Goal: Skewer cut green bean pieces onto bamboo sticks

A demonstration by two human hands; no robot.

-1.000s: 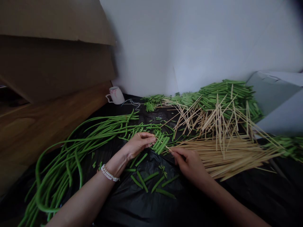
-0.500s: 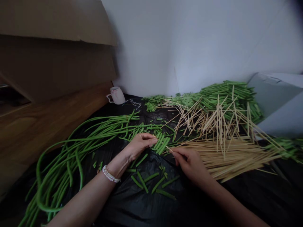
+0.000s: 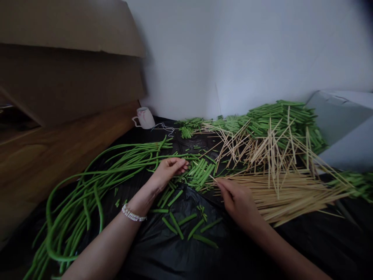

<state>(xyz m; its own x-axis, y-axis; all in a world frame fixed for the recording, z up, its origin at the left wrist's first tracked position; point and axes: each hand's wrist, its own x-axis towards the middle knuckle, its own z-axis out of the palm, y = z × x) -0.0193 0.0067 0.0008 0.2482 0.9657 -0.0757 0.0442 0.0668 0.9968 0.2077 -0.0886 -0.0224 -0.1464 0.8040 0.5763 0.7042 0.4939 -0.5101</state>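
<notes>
My right hand [image 3: 234,196] pinches one end of a bamboo skewer [image 3: 213,178]. Cut green bean pieces [image 3: 201,173] sit side by side in a row on that skewer, to the left of my fingers. Left of the row is my left hand [image 3: 170,169], a bracelet on its wrist, thumb and fingers drawn together; what is between them, if anything, is hidden. Loose cut pieces [image 3: 167,197] lie just beneath it. Closer to me, several more bean pieces [image 3: 187,219] are scattered on black plastic sheeting [image 3: 175,256].
Long whole beans [image 3: 87,179] spread over the left side. Loose skewers [image 3: 279,190] are heaped on the right, with stacked skewered beans [image 3: 282,118] behind them. A white mug [image 3: 145,118] stands by the wall, near a large cardboard box [image 3: 70,74]. A pale box [image 3: 346,124] is at far right.
My left hand has come away from the skewered bean pieces, moving left and slightly back. My right hand has shifted a little right, still pinching the skewer.
</notes>
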